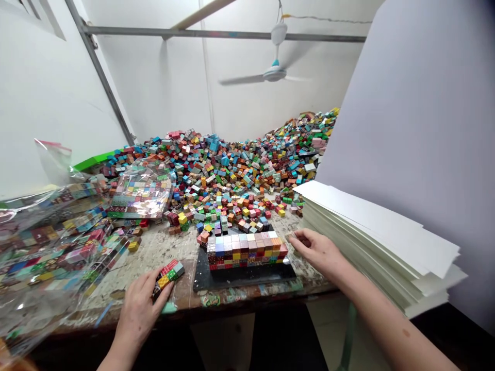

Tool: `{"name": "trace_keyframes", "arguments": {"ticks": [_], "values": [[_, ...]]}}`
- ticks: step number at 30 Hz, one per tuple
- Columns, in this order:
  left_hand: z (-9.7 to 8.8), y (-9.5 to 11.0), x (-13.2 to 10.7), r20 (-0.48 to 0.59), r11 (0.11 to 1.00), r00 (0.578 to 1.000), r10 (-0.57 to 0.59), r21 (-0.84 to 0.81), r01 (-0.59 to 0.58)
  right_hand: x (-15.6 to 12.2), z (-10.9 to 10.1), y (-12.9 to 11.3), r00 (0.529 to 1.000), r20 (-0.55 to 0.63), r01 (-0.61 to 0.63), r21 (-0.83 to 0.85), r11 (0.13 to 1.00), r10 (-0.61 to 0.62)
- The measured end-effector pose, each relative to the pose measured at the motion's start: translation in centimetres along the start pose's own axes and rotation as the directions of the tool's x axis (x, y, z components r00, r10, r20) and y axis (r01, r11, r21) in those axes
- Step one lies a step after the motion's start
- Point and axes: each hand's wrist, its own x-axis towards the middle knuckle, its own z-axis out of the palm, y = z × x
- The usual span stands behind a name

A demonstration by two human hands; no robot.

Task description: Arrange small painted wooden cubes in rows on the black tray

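Observation:
My left hand (pixel 139 304) rests on the table's front edge, its fingers closed around a short row of small coloured cubes (pixel 169 273). My right hand (pixel 319 251) lies on the table to the right of a neat block of stacked cubes (pixel 245 250), with a small cube (pixel 291 236) pinched at its fingertips. The stacked block stands on a dark tray (pixel 240 278) at the front middle. Behind it a huge heap of loose coloured cubes (pixel 232 165) covers the table up to the wall.
Clear plastic bags of packed cubes (pixel 58 242) pile up on the left, one more bag (pixel 141 193) nearer the heap. A thick stack of white card sheets (pixel 379 242) sits on the right. A large white board (pixel 425 129) stands behind it.

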Motion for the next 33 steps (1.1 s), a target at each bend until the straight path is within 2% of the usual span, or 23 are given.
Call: {"name": "trace_keyframes", "arguments": {"ticks": [7,12,17,23,28,33], "values": [[0.0,-0.1,0.0,-0.008,1.0,1.0,0.01,0.012,-0.01,1.4,0.7,-1.6,0.999,0.041,0.015,-0.045,0.999,-0.013],[0.1,-0.1,0.0,-0.002,1.0,1.0,0.011,0.011,-0.011,1.3,0.0,-2.5,0.997,0.081,0.019,-0.034,0.999,-0.016],[0.0,0.0,0.0,-0.012,1.0,1.0,0.003,0.007,-0.003,1.0,-0.6,-2.9,0.986,0.167,-0.043,0.085,0.995,0.028],[-0.1,0.2,0.0,-0.01,1.0,1.0,0.002,0.001,-0.002,1.2,-0.3,-2.6,0.963,0.247,-0.157,0.196,0.968,0.106],[-0.2,0.2,0.0,-0.022,1.0,1.0,0.007,0.008,-0.006,1.4,0.1,-1.9,0.956,0.278,-0.17,0.267,0.949,0.093],[-0.2,0.3,0.0,-0.025,1.0,1.0,0.016,0.007,-0.016,1.3,-0.1,-2.2,0.943,0.324,-0.2,0.371,0.907,0.075]]}}
